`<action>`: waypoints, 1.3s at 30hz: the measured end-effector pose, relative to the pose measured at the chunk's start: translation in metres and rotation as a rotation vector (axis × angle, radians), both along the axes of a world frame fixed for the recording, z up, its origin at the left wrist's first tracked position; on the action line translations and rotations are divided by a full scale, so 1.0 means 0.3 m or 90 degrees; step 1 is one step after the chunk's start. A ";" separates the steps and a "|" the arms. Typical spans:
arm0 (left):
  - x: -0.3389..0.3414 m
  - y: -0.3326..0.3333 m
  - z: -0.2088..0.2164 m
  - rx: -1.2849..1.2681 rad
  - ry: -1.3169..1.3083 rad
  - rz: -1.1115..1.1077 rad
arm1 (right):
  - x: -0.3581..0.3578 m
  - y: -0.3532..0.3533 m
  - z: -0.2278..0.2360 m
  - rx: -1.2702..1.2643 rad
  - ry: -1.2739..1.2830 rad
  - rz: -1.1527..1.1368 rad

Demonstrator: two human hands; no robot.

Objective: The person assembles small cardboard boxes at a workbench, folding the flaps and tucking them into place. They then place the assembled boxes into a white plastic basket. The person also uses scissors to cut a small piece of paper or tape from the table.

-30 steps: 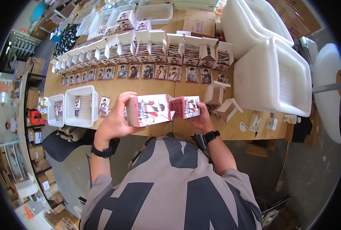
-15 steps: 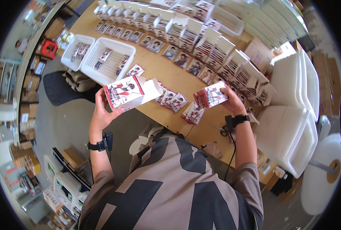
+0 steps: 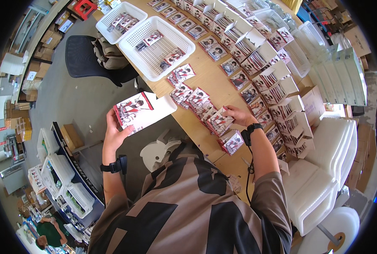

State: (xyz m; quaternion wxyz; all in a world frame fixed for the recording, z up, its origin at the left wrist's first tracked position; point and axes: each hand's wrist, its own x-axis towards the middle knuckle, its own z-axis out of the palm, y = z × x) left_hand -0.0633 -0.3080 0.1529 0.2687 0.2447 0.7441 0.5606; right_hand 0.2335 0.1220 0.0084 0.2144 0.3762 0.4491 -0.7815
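My left hand (image 3: 115, 134) grips a white and red printed card box (image 3: 133, 111) out past the table's near edge. Its white end flap stands open toward the right. My right hand (image 3: 240, 117) is closed on a small stack of card packs (image 3: 219, 121), low over the table. Beneath and left of that stack, overlapping piles of similar packs (image 3: 197, 98) lie along the near edge. Another pile of packs (image 3: 232, 142) lies just nearer to me. How far the held stack touches the packs below cannot be made out.
Two white plastic baskets (image 3: 184, 50) with a few packs in them stand on the table (image 3: 214, 84) at left. Beyond my right hand run a row of single packs (image 3: 239, 79) and a long row of open boxes (image 3: 277, 84) filled with packs. White foam sheets (image 3: 324, 144) stand at right.
My right hand has lowered its stack of packs toward the piles on the table. My left hand still holds the box at about the same spot. The whole view has turned.
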 end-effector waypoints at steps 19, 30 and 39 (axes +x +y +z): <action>0.076 1.189 0.275 0.278 0.296 -0.136 | 0.005 -0.082 0.057 0.429 -0.037 0.079; 0.247 1.393 0.143 0.246 0.369 -0.163 | 0.010 -0.182 0.081 0.675 0.018 0.076; 0.394 1.283 0.058 0.265 0.299 -0.224 | -0.004 -0.225 0.064 0.763 0.056 0.067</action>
